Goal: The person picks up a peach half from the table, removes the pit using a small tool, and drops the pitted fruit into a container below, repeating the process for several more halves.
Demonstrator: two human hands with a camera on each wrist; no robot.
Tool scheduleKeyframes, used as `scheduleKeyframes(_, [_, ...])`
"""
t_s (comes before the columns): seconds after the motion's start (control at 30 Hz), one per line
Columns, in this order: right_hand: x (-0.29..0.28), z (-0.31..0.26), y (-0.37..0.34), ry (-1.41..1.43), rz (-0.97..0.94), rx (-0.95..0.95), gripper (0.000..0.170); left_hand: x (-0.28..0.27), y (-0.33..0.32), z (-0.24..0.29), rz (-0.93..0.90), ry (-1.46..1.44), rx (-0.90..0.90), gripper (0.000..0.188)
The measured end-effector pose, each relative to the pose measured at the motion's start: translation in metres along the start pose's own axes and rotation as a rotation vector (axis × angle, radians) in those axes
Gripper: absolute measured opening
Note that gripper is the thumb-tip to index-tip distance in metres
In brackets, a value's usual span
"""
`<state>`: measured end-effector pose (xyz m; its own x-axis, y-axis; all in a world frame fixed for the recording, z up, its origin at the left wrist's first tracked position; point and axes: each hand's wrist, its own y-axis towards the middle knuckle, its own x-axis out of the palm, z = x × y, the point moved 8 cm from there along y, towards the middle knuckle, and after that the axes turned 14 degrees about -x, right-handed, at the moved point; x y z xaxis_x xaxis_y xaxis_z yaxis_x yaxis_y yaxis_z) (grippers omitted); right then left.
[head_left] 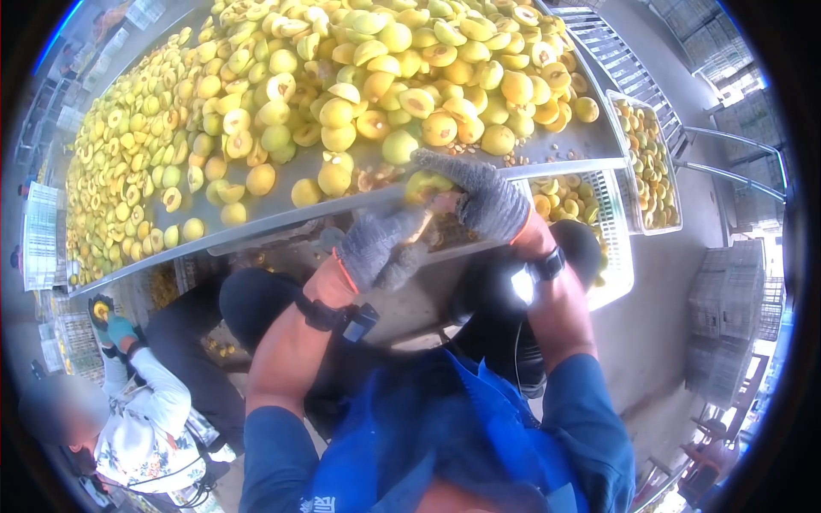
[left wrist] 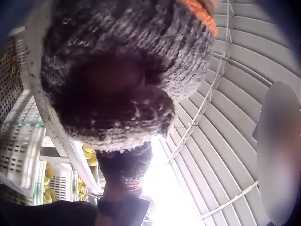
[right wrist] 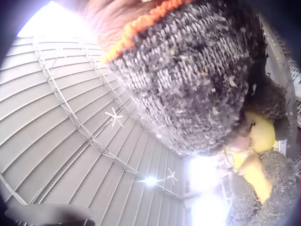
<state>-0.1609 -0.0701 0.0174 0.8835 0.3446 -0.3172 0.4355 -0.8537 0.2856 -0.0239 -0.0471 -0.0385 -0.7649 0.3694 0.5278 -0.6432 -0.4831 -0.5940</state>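
In the head view my right hand [head_left: 492, 201], in a grey knit glove, holds a yellow-green peach [head_left: 425, 185] at the table's near edge. A bare fingertip [right wrist: 240, 142] presses against that fruit in the right wrist view. Below it, my left hand [head_left: 376, 244], gloved alike, curls round a thin yellow-orange piece [right wrist: 256, 176]; I cannot tell whether it is cut fruit or a tool's handle. The left glove [left wrist: 117, 80] fills the left wrist view and hides its contents. Many halved and whole peaches [head_left: 393, 38] lie heaped on the metal table [head_left: 547, 152] beyond both hands.
A white crate [head_left: 620, 231] of peach halves stands below the table at right, beside another filled crate [head_left: 676, 224]. Loose pits [head_left: 513, 160] lie near the table edge. At lower left another gloved person [head_left: 141, 419] holds a fruit. Stacked crates [head_left: 727, 316] stand at right.
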Motion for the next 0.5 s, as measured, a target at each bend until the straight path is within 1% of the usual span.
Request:
scheduleKeyframes(0.03, [-0.001,-0.009,0.001,-0.141,0.0,-0.047,0.053,0.0,0.005,-0.004,-0.044,-0.062,0.009,0.031])
scheduleKeyframes(0.13, [0.0,-0.011,0.001,0.016,0.046,0.033,0.053,0.003,0.006,-0.006,-0.144,-0.126,-0.01,0.032])
scheduleKeyframes(0.23, [0.002,0.001,-0.001,0.212,-0.004,0.023,0.052,0.008,0.003,-0.005,-0.234,-0.129,-0.054,0.032])
scheduleKeyframes(0.3, [0.0,0.006,-0.001,0.214,-0.031,0.017,0.052,0.008,0.003,-0.005,-0.201,-0.104,-0.05,0.032])
scheduleKeyframes(0.33, [0.001,0.006,-0.001,0.214,-0.045,0.013,0.052,0.005,0.003,-0.003,-0.139,-0.076,-0.028,0.032])
scheduleKeyframes(0.37, [-0.001,0.003,-0.001,0.125,-0.046,-0.003,0.052,0.002,0.003,-0.001,-0.077,-0.048,-0.004,0.032])
scheduleKeyframes(0.43, [0.0,-0.011,0.0,-0.054,-0.051,-0.036,0.053,0.006,0.002,0.001,-0.129,-0.011,0.011,0.031])
scheduleKeyframes(0.47, [0.0,-0.013,0.0,-0.153,-0.021,-0.112,0.053,0.008,0.001,0.003,-0.155,0.009,0.02,0.03])
scheduleKeyframes(0.5, [0.002,-0.012,-0.001,-0.254,0.009,-0.191,0.053,0.006,0.002,0.007,-0.125,0.068,0.075,0.03])
